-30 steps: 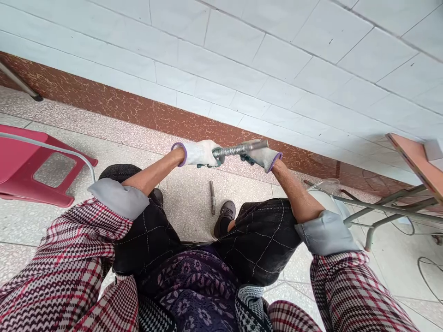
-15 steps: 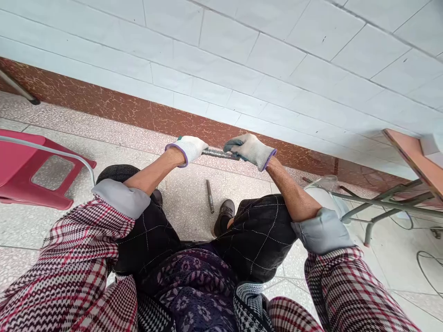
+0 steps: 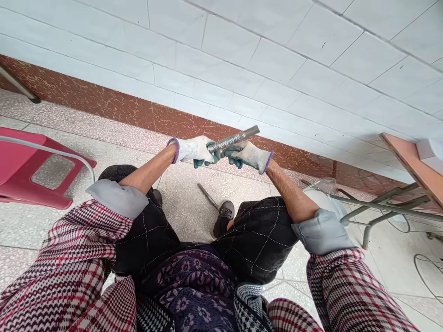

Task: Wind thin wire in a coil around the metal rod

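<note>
My left hand (image 3: 200, 148), in a white knit glove with green-coated fingers, is closed round the lower-left end of a metal rod wound with silvery wire (image 3: 232, 139). The rod tilts up to the right, and its bare end sticks out past the winding. Right beside it is my right hand (image 3: 252, 156), gloved alike, with curled fingers just below the rod and close to the left fingertips. What those fingers pinch, if anything, is too small to make out. A second metal rod (image 3: 207, 196) lies on the floor between my feet, its near end by my shoe (image 3: 225, 213).
A red plastic stool (image 3: 44, 170) stands at the left. To the right are a wooden-topped table (image 3: 411, 170) with metal legs, a pale container (image 3: 320, 196) and a loose cable (image 3: 420, 272). Ahead rises the tiled wall (image 3: 221, 60) with a brown skirting.
The wire-wound rod has swung from nearly level to tilted up at the right. My hands have come closer together. The floor rod has turned, its far end shifting left.
</note>
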Demonstrator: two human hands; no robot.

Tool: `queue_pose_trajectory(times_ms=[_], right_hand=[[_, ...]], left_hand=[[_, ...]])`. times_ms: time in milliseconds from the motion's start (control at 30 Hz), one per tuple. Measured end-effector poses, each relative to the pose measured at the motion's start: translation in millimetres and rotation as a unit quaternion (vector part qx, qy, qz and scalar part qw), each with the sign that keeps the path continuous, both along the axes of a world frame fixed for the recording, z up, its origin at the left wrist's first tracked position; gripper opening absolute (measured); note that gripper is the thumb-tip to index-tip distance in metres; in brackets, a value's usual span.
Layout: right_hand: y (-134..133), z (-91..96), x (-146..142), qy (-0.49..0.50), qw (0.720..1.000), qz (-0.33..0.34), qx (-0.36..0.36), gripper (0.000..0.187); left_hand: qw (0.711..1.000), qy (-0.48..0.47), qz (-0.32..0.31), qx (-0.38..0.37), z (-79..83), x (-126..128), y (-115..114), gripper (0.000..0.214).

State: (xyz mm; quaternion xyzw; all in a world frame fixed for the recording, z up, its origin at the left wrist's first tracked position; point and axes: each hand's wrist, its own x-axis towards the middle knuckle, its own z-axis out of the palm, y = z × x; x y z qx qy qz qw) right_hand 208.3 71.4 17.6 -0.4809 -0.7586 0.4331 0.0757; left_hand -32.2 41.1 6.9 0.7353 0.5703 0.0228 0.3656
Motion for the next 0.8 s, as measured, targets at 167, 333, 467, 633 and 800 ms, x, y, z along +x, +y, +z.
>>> queue_pose_trajectory(times_ms=[167, 333, 467, 633, 800], right_hand=[[-8.9, 0.0, -12.6, -0.004, 1.0, 0.025, -0.012, 0.027], [-18.7, 8.8, -19.4, -0.024, 0.999, 0.036, -0.018, 0.023], [-11.6, 19.2, -10.7, -0.029, 0.998, -0.035, 0.054, 0.029], [6.9, 21.5, 10.9, -0.015, 0.993, -0.075, 0.095, 0.021], [3.7, 17.0, 13.7, 0.051, 0.999, 0.004, -0.016, 0.014]], left_hand=[[0.997, -0.006, 0.048, 0.055, -7.9, 10.5, 4.6, 0.042], [0.977, 0.143, 0.023, 0.158, -18.2, 9.2, 8.7, 0.035], [0.968, 0.194, -0.022, 0.16, -15.2, 6.0, 5.2, 0.04], [0.996, 0.071, -0.048, 0.019, -7.0, 5.0, -2.8, 0.03], [1.0, 0.024, -0.012, 0.004, 0.9, -2.1, -0.2, 0.035]])
